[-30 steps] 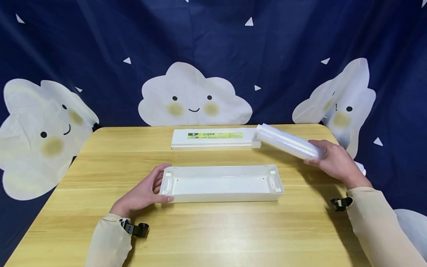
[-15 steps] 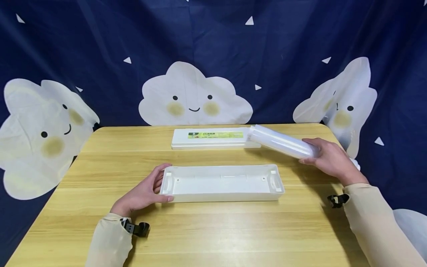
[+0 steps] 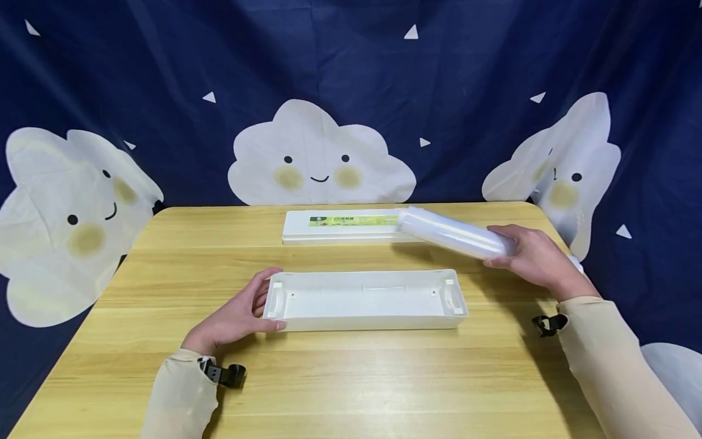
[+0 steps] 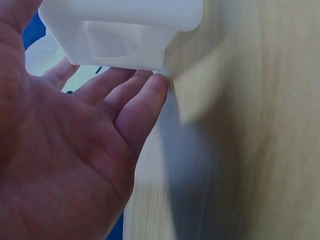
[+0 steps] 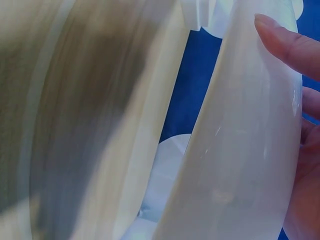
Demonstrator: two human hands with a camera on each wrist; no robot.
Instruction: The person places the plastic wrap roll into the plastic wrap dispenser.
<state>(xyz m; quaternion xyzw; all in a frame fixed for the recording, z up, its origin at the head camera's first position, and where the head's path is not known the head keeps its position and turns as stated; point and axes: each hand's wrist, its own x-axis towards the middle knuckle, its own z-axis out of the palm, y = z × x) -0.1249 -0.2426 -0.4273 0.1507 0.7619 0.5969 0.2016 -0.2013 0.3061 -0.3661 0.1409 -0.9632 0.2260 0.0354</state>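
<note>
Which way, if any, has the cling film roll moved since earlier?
Yes: the cling film roll has moved left in the head view, covering more of the stationary labelled white lid.

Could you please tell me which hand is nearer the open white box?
Left: the left hand holds the white box at its left end; the right hand is apart, beyond its right end.

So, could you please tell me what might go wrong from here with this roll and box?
The right hand grips the translucent roll right of its middle, so the free left end might dip. In the head view that end overlaps the labelled white piece, so it could knock it. The left hand holds only one end of the box, so a bump at the other might swivel it.
</note>
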